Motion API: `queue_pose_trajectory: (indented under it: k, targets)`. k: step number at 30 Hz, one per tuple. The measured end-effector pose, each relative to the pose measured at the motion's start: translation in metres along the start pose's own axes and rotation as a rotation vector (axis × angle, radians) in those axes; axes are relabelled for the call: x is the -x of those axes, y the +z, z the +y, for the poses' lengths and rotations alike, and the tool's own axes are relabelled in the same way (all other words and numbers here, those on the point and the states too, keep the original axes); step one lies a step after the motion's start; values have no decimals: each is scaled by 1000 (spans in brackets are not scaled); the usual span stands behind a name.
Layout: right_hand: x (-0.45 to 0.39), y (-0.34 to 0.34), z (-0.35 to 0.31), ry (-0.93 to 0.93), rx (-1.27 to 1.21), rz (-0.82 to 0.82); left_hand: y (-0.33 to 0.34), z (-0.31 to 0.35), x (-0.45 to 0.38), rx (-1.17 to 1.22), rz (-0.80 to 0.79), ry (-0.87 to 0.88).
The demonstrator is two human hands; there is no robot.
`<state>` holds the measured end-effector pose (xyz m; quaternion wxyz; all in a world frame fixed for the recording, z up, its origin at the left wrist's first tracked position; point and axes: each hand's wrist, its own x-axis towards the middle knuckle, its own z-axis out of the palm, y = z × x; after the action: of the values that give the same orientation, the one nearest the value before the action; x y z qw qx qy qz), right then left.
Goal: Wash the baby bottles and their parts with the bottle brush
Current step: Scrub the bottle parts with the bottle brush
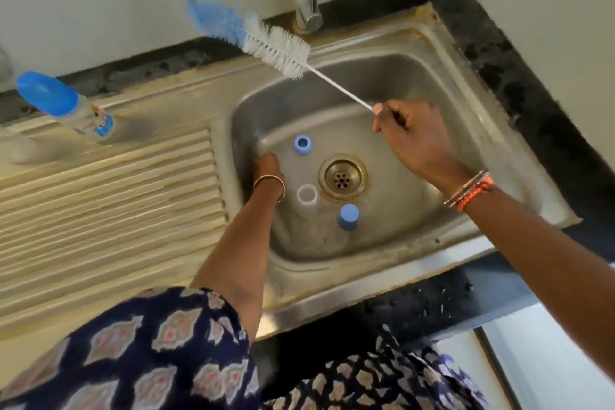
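R hand point(411, 136) w/ fingers point(382, 118) curled round the thin white wire handle of the long blue-and-white bristle bottle brush point(266, 40), held up over the stainless steel sink point(416, 76), bristle end near the chrome tap point(307, 7). L hand point(266, 166) low at sink's left wall; fingers hidden, can't tell their state. In the basin: blue plastic ring point(302, 144), clear plastic bottle part point(307, 198), blue cap point(348, 217), all round the brass drain point(342, 178). Blue-capped baby bottle point(63, 105) stands on the ribbed drainboard point(116, 210).
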<state>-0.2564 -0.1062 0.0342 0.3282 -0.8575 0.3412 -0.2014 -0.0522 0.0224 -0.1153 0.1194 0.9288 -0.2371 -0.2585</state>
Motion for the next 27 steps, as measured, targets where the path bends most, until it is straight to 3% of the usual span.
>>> queue_pose_trajectory:
  k: [9, 13, 17, 23, 27]
  targets:
    - [-2, 2, 12, 25, 85, 37, 15, 24, -5, -207, -116, 23]
    - [4, -6, 20, 37, 118, 33, -3, 31, 3, -163, -13, 96]
    - [16, -21, 28, 49, 175, 21, -20, 51, 32, -122, 73, 343]
    - [38, -44, 39, 79, 191, -43, -1, 74, 82, -455, -184, 798]
    - [46, -57, 49, 76, 214, -74, 29, 79, 100, -761, -328, 857]
